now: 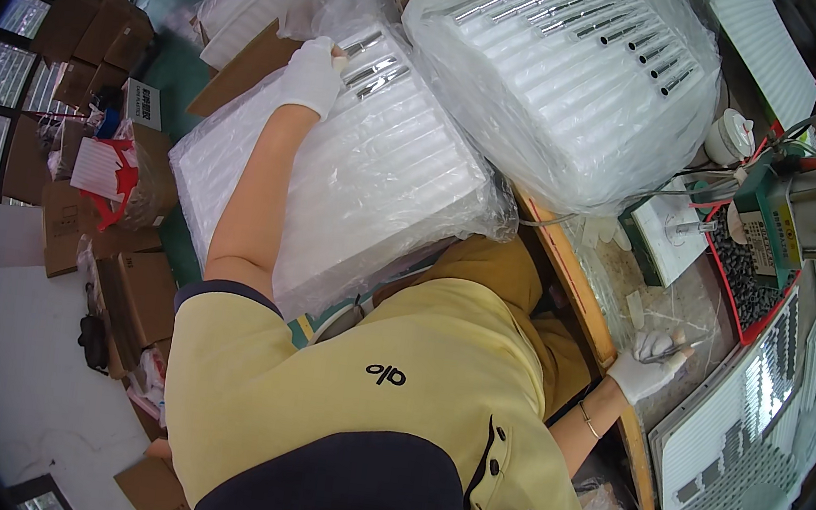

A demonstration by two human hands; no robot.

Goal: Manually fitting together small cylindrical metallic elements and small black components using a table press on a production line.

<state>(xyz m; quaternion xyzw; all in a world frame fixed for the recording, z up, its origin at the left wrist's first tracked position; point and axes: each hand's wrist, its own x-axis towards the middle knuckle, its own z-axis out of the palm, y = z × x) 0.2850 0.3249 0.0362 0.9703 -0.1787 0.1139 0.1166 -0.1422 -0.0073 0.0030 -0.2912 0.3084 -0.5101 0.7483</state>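
My left hand [312, 78], in a white glove, reaches to the far end of a white ridged tray [357, 169] wrapped in clear plastic. Its fingers are bent together beside a few shiny metal tubes [376, 72] lying in the tray's grooves; what they pinch is hidden. At the right, over the workbench, my right hand [650, 368], also white-gloved, is closed around a slim metal tool [676, 351] whose exact kind I cannot make out. Beyond that hand stands a red bin [748, 314] full of small dark parts.
A second plastic-wrapped tray [549, 80] holds a row of metal tubes at the back. On the bench are a small fixture with a white plate [670, 235], a green machine [774, 221] and perforated white trays [742, 505]. Cardboard boxes [137, 295] stack up at the left.
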